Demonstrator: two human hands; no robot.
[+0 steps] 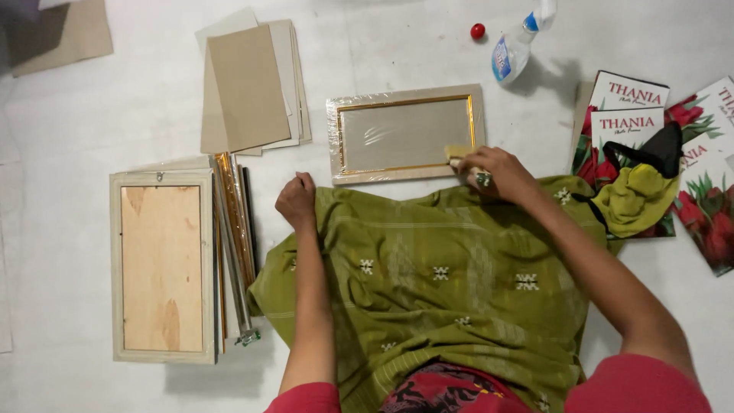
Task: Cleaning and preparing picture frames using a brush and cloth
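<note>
- The right hand (501, 172) sits at the centre right of the frame, fingers curled tight round a small yellowish pad (457, 153) — pressed on the lower right corner of the frame (405, 134).
- The frame lies flat on the white floor (115, 115) at upper centre: pale wood border, gold inner edge, grey panel, with shiny plastic wrap over it.
- The left hand (297, 200) is closed in a loose fist, empty, resting on the edge of the green cloth (443, 283) just left of and below the frame — not touching the frame.
- The green cloth with small white motifs covers the person's lap through the lower centre; its upper edge reaches the frame's lower side.
- At the left, a second frame (162, 266) lies face down, plywood back showing, with gold mouldings (233, 229) stacked along its right side.
- At the upper left of centre lies a pile of cardboard sheets (248, 88).
- At the top right, a spray bottle (514, 46) lies tilted, a red ball (478, 31) just left of it.
- At the far right, flower-printed boxes (707, 206) lie fanned out, a yellow rag (634, 195) and a black cloth (657, 149) on top.
</note>
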